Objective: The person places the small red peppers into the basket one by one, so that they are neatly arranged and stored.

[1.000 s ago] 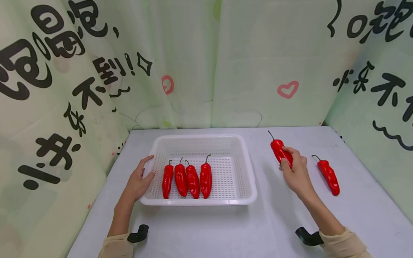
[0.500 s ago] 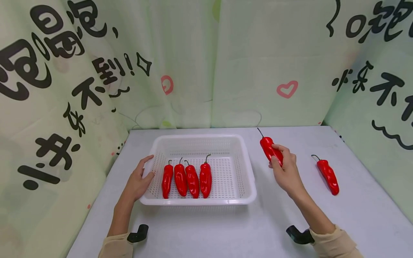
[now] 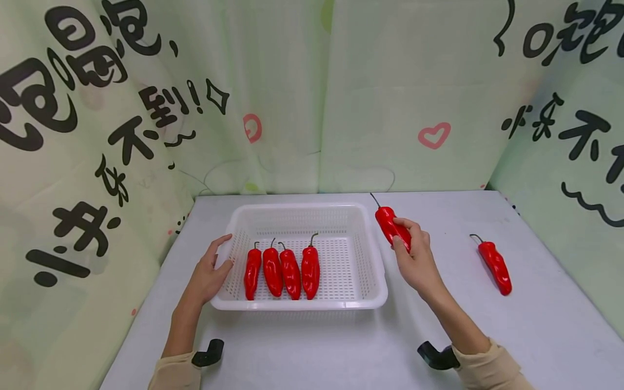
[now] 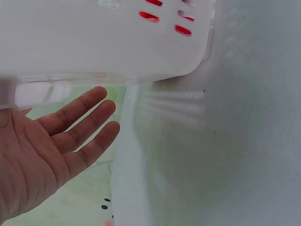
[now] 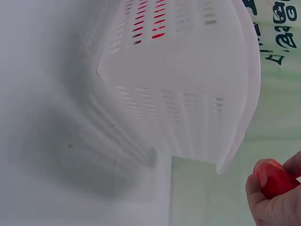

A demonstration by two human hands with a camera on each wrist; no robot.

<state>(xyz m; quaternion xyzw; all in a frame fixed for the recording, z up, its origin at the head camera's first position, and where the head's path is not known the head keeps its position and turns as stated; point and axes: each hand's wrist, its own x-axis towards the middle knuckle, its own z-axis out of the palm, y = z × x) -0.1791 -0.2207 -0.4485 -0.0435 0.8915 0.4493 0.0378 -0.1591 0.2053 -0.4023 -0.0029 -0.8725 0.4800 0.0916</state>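
Observation:
A red pepper (image 3: 386, 221) with a long thin stem is pinched between the thumb and fingers of my right hand (image 3: 416, 265). It is held just off the basket's right rim in the head view. The right wrist view shows the pepper's blunt end (image 5: 273, 176) between thumb and fingers. My left hand (image 3: 210, 279) is at the left rim of the white plastic basket (image 3: 302, 305). Its extended fingers (image 4: 89, 129) lie beside the outer wall in the left wrist view; the thumb is hidden there. Several red peppers (image 3: 291, 273) stand side by side, stems up, in the basket's left half.
One more red pepper (image 3: 496, 268) lies on the white table (image 3: 312, 352) to the right of my right arm. Perforated walls surround the basket's inside. A pale green printed curtain (image 3: 370, 97) hangs along the table's back and sides.
My right hand has moved left with its pepper, from over the right part of the table to beside the basket's right rim. The left hand, basket and other peppers stay in place.

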